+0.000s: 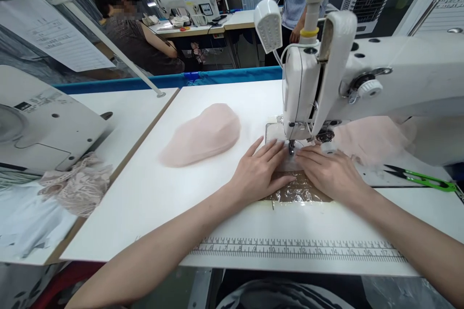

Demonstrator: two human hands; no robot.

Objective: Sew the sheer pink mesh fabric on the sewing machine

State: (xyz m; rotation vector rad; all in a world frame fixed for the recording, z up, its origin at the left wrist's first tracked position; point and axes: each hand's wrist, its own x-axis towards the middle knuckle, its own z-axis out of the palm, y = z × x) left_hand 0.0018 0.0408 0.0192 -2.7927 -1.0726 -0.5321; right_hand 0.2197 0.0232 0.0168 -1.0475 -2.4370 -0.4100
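My left hand (259, 169) lies flat at the left of the presser foot (291, 147), its fingers spread and pointing toward the needle plate. On the other side my right hand (328, 174) rests with its fingers stretched out flat, fingertips close to the foot. A thin, pale, sheer cloth (289, 164) shows between the fingertips beneath the foot; its outline is mostly hidden by the hands. Both hands press down on it or on the bed. Below them is a brown patch (299, 189) under shiny clear tape. The white sewing machine (302, 77) stands over the fingertips.
Sheer pink fabric pieces (205, 135) lie at left, with more pink fabric (373, 139) beneath the machine arm. Green-handled thread snips (424, 179) lie at right. A ruler strip (290, 249) runs along the front edge. Beige cord (78, 183) lies at far left. Two people are beyond.
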